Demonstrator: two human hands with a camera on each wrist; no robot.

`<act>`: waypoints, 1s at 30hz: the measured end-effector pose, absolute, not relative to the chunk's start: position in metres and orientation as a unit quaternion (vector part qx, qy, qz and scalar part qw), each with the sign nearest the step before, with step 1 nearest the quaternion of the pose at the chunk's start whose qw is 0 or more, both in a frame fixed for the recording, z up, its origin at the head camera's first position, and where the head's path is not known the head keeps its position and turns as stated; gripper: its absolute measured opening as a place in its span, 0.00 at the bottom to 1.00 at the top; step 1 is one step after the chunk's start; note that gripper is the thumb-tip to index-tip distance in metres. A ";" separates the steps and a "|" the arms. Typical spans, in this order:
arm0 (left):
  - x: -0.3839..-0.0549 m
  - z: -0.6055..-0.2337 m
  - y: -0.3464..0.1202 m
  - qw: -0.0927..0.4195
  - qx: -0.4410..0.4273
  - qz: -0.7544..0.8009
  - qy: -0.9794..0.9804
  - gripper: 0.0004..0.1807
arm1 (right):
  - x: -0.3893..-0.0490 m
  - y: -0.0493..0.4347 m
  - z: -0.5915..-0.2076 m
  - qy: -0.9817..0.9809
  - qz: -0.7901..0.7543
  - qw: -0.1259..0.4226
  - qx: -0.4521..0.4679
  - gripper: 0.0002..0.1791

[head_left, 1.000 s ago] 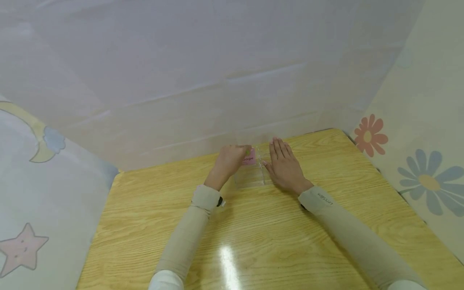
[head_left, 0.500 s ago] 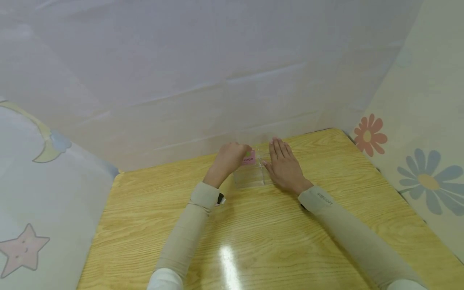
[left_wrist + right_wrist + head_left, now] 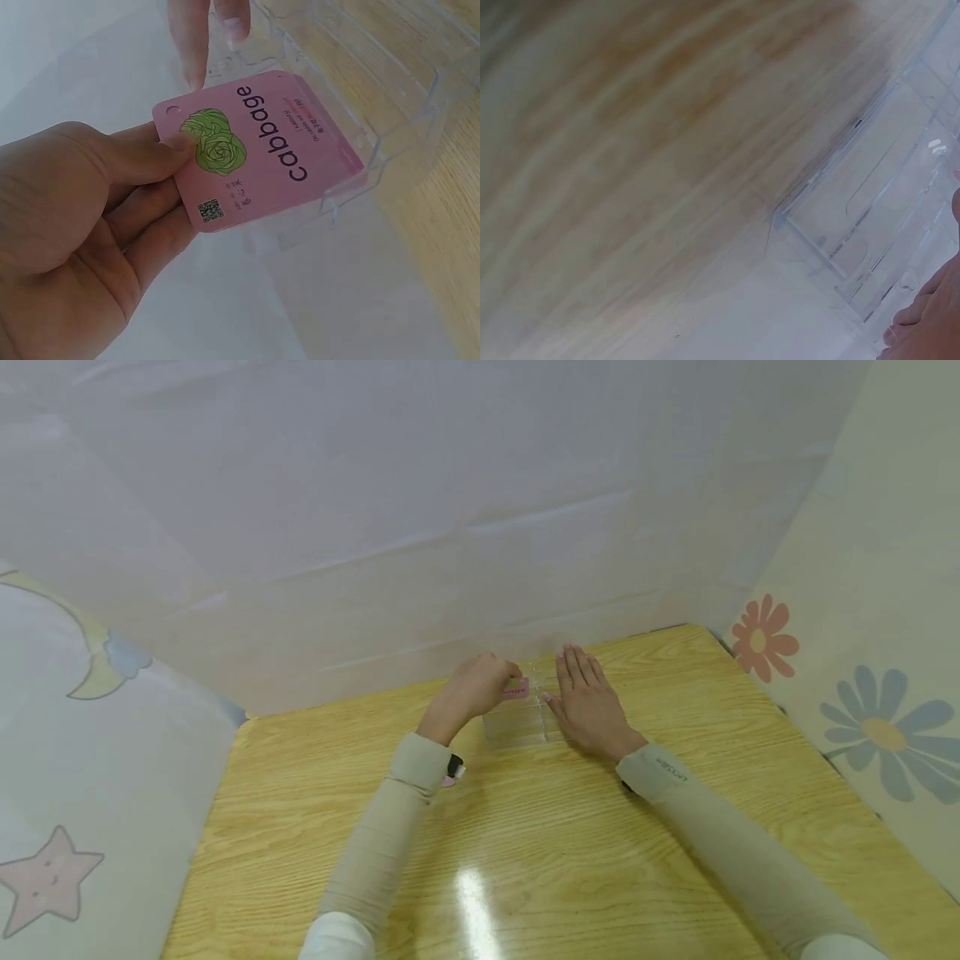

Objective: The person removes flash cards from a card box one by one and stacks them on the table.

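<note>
My left hand (image 3: pixel 474 683) pinches a pink flash card (image 3: pixel 262 150) by its edge, thumb on top and fingers beneath. It bears the word "cabbage" and a green cabbage drawing. Another pink edge shows under it, so there may be more than one card. The card's far end lies at a clear plastic divided box (image 3: pixel 516 728); in the left wrist view it overlaps the box's wall. My right hand (image 3: pixel 592 708) rests on the box's right side, fingers straight and together. That hand hides part of the box.
The box stands on a wood-grain table (image 3: pixel 480 827) near its back edge, close to a pale hanging cloth (image 3: pixel 420 568). Side cloths carry a pink star (image 3: pixel 52 881) and flowers (image 3: pixel 885 735). A dark device (image 3: pixel 454 767) sits at my left wrist.
The pink card has tipped in my left hand and now shows a narrower face in the head view. My left wrist has shifted slightly left; the right hand has stayed put.
</note>
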State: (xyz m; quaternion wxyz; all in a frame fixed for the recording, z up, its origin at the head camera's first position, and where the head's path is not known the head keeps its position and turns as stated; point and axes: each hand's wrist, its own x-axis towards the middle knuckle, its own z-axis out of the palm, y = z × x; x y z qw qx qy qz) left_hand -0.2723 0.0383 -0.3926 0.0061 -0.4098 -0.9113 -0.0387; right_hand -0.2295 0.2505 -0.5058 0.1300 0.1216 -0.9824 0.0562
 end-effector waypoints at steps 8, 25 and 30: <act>-0.280 -0.385 0.036 -0.018 -0.414 -0.055 -0.908 0.17 | -0.231 0.251 -0.506 -0.982 0.061 0.126 0.127 0.43; -0.288 -0.360 0.001 -0.063 -0.401 -0.227 -0.885 0.16 | -0.233 0.249 -0.508 -0.979 0.060 0.144 0.128 0.42; -0.288 -0.352 -0.014 -0.076 -0.383 -0.263 -0.882 0.18 | -0.232 0.248 -0.505 -0.980 0.063 0.140 0.130 0.42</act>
